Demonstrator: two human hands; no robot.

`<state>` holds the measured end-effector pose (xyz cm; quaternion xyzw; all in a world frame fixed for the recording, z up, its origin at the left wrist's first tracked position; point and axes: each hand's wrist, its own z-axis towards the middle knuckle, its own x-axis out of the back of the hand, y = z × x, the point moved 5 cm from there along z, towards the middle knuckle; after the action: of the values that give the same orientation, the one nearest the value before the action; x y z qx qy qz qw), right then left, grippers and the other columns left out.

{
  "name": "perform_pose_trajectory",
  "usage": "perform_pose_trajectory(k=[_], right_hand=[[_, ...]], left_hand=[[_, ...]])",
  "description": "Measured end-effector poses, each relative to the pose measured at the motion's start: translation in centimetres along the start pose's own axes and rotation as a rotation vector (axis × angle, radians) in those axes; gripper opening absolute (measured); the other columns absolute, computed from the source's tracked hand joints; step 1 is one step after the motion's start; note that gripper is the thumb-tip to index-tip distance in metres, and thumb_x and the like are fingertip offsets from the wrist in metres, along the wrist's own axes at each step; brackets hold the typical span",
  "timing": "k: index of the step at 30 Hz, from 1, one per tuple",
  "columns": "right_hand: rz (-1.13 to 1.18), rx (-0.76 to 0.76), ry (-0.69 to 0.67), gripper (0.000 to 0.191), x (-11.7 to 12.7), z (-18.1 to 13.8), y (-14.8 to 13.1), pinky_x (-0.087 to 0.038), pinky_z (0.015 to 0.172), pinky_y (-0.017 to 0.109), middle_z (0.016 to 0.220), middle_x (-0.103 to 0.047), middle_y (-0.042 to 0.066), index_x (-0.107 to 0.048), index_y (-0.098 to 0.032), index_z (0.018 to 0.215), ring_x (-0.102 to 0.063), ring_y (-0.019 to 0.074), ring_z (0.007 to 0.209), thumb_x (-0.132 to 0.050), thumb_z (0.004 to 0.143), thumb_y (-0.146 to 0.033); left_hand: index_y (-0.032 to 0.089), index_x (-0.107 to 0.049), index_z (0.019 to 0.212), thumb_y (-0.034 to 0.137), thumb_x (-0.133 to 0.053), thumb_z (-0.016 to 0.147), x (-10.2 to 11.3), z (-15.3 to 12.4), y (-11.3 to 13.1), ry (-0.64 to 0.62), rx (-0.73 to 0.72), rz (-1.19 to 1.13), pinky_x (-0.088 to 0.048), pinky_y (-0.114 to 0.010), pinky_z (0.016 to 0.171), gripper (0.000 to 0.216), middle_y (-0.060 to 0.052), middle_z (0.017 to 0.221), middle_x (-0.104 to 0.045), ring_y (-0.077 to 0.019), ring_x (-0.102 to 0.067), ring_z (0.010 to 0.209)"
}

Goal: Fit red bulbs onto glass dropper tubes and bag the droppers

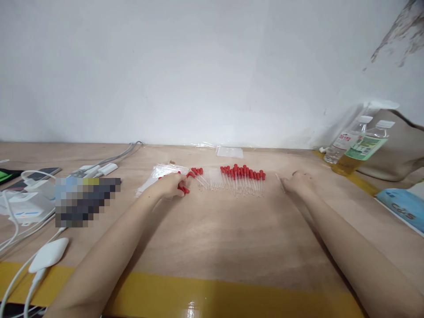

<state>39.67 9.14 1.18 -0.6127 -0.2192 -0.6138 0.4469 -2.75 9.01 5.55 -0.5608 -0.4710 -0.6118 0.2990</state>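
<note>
My left hand (172,185) is at the left of the row, fingers curled closed around a red rubber bulb (186,191), with more red bulbs close by. Under and behind it lies a clear plastic bag (154,174). To the right, my right hand (300,182) pinches a thin glass dropper tube (280,183), held tilted just above or against the table; I cannot tell which. Between the hands lie several bare glass tubes (213,181) side by side. Beside them is a group of glass droppers (243,179) fitted with red bulbs.
A small clear plastic bag (229,152) lies near the wall. Two bottles (362,150) stand at the right by a grey bag (394,148) and a blue packet (402,207). Chargers (29,205), white cables and a pixelated item (84,201) occupy the left. Yellow tape (198,293) edges the table.
</note>
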Motion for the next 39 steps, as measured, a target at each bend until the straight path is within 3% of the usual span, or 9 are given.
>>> perform_pose_trajectory(k=[6, 12, 17, 21, 25, 28, 31, 35, 39], right_hand=[[0.097, 0.041, -0.167, 0.072, -1.5, -0.2, 0.1, -0.044, 0.071, 0.037, 0.105, -0.057, 0.021, -0.052, -0.009, 0.109, -0.055, 0.0317, 0.095, -0.046, 0.066, -0.066], [0.024, 0.174, -0.195, 0.036, -2.3, -2.2, -3.2, -0.042, 0.070, 0.036, 0.094, -0.062, 0.017, -0.063, -0.014, 0.080, -0.057, 0.0295, 0.090, -0.044, 0.077, -0.044], [0.008, 0.242, 0.009, 0.033, -1.6, -3.8, -4.7, -0.037, 0.074, 0.042, 0.094, -0.059, 0.022, -0.059, -0.008, 0.087, -0.054, 0.0320, 0.092, -0.035, 0.083, -0.032], [0.219, 0.396, 0.256, 0.026, -0.8, -6.5, -6.3, -0.034, 0.077, 0.043, 0.084, -0.060, 0.014, -0.053, -0.012, 0.089, -0.055, 0.0265, 0.081, -0.036, 0.084, -0.031], [0.486, 0.846, 0.242, 0.019, -1.5, -10.7, -9.2, -0.040, 0.072, 0.036, 0.078, -0.060, 0.009, -0.052, -0.016, 0.083, -0.055, 0.0217, 0.075, -0.038, 0.085, -0.028], [0.594, 1.051, 0.223, 0.021, -1.9, -13.0, -10.4, -0.044, 0.072, 0.033, 0.088, -0.060, 0.009, -0.051, -0.017, 0.100, -0.055, 0.0199, 0.081, -0.036, 0.086, -0.023], [0.601, 1.095, 0.200, 0.027, -1.9, -13.8, -10.7, -0.045, 0.072, 0.032, 0.092, -0.059, 0.009, -0.048, -0.018, 0.110, -0.056, 0.0191, 0.082, -0.034, 0.087, -0.020], [0.588, 1.104, 0.112, 0.024, -1.8, -13.6, -10.6, -0.046, 0.072, 0.032, 0.091, -0.056, 0.009, -0.051, -0.018, 0.102, -0.055, 0.0188, 0.082, -0.032, 0.088, -0.018], [0.622, 1.087, 0.075, 0.020, -1.8, -13.3, -10.6, -0.046, 0.072, 0.032, 0.087, -0.057, 0.009, -0.050, -0.018, 0.098, -0.055, 0.0191, 0.081, -0.033, 0.087, -0.018]], left_hand=[[0.020, -0.058, 0.073, 0.019, -0.058, 0.057, -0.2, 0.1, -0.1, -0.016, -0.041, 0.013, -0.039, -0.021, 0.055, 0.016, 0.000, 0.075, -0.061, -0.0156, -0.056, 0.067], [0.019, -0.057, 0.077, 0.016, -0.056, 0.057, -0.5, 0.2, -0.2, -0.060, -0.084, -0.028, -0.039, -0.020, 0.055, 0.020, 0.001, 0.077, -0.061, -0.0151, -0.056, 0.068], [0.021, -0.062, 0.082, 0.021, -0.055, 0.062, -0.6, 0.1, -0.2, -0.047, -0.131, 0.027, -0.040, -0.021, 0.061, 0.021, 0.000, 0.084, -0.059, -0.0144, -0.055, 0.070], [0.022, -0.062, 0.081, 0.035, -0.056, 0.066, -0.9, 0.1, 0.0, -0.025, -0.123, 0.099, -0.039, -0.023, 0.061, 0.021, -0.002, 0.083, -0.058, -0.0157, -0.055, 0.070], [0.020, -0.062, 0.074, 0.040, -0.051, 0.071, -1.0, 0.3, 0.4, 0.077, -0.120, 0.209, -0.038, -0.025, 0.060, 0.023, -0.003, 0.081, -0.055, -0.0178, -0.054, 0.071], [0.020, -0.061, 0.073, 0.038, -0.046, 0.075, -0.9, 0.4, 0.6, 0.132, -0.141, 0.215, -0.038, -0.026, 0.061, 0.024, -0.004, 0.078, -0.054, -0.0179, -0.053, 0.069], [0.020, -0.060, 0.074, 0.034, -0.042, 0.079, -0.5, 0.4, 0.9, 0.175, -0.169, 0.146, -0.038, -0.027, 0.064, 0.024, -0.004, 0.076, -0.055, -0.0169, -0.053, 0.067], [0.018, -0.056, 0.076, 0.029, -0.038, 0.082, 0.3, 0.3, 1.2, 0.282, -0.202, 0.010, -0.039, -0.027, 0.065, 0.022, -0.003, 0.073, -0.057, -0.0168, -0.052, 0.067], [0.017, -0.054, 0.084, 0.028, -0.037, 0.082, 0.3, 0.5, 1.8, 0.450, -0.172, -0.306, -0.041, -0.028, 0.067, 0.020, -0.003, 0.076, -0.059, -0.0162, -0.054, 0.069]])
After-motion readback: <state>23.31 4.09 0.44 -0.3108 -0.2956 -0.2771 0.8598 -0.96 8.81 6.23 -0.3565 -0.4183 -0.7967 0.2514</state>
